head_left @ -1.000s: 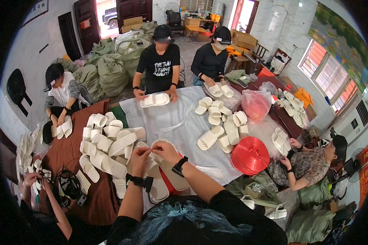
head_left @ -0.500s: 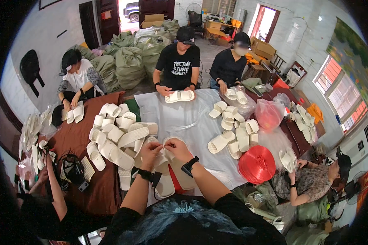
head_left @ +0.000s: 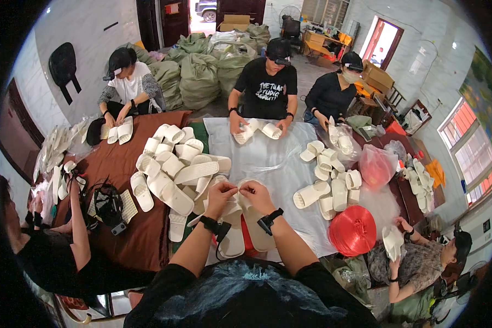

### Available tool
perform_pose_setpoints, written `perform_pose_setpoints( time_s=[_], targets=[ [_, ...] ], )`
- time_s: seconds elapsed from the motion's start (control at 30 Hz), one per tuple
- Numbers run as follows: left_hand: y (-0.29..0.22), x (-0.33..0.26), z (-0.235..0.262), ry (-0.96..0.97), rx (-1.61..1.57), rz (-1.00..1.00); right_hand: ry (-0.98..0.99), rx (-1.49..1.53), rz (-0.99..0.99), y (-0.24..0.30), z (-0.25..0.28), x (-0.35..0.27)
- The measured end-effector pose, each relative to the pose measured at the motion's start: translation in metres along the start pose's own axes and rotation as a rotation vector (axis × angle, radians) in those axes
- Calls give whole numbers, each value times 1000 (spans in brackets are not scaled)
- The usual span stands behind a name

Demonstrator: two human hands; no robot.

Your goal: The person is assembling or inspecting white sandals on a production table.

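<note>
My left hand (head_left: 221, 193) and my right hand (head_left: 256, 195) meet at the fingertips over a pair of white slippers (head_left: 241, 228) lying in front of me on the table. Both hands pinch the top of the pair; what sits between the fingers is too small to make out. Each wrist wears a black watch. A pile of white slippers (head_left: 176, 167) lies just left of my left hand.
A clear plastic sheet (head_left: 273, 158) covers the table middle, a brown cloth (head_left: 120, 164) the left. More slippers (head_left: 329, 183) lie to the right, beside a red twine spool (head_left: 352, 230) and a pink bag (head_left: 375, 166). Several other people work around the table. Green sacks (head_left: 199, 76) stand behind.
My hands have stayed together on the slipper pair. The camera has tilted, so the table sits lower in view.
</note>
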State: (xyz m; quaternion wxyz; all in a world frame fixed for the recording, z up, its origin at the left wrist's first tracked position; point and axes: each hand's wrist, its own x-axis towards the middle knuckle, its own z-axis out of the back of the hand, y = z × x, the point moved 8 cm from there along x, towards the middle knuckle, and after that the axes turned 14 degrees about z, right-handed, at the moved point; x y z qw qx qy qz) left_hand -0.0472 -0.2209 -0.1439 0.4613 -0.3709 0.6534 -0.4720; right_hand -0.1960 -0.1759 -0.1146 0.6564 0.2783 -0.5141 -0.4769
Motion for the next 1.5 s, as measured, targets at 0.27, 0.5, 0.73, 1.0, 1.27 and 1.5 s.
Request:
perform_pose_setpoints(
  time_s=[0.27, 0.5, 0.73, 1.0, 1.27, 1.5],
  targets=[
    [5, 3, -6, 65, -20, 45, -12, 21, 12, -8, 2, 0],
    [1, 0, -7, 68, 3, -39, -15, 19, 27, -8, 1, 0],
    [-5, -8, -9, 37, 31, 24, -95, 39, 33, -13, 3, -3],
    [-7, -5, -9, 22, 62, -43, -124, 48, -6, -21, 4, -3],
    [6, 3, -6, 19, 110, -30, -69, -10, 51, -10, 0, 0],
    [8, 3, -9, 62, 92, 17, -28, 17, 6, -11, 0, -1]
  ],
)
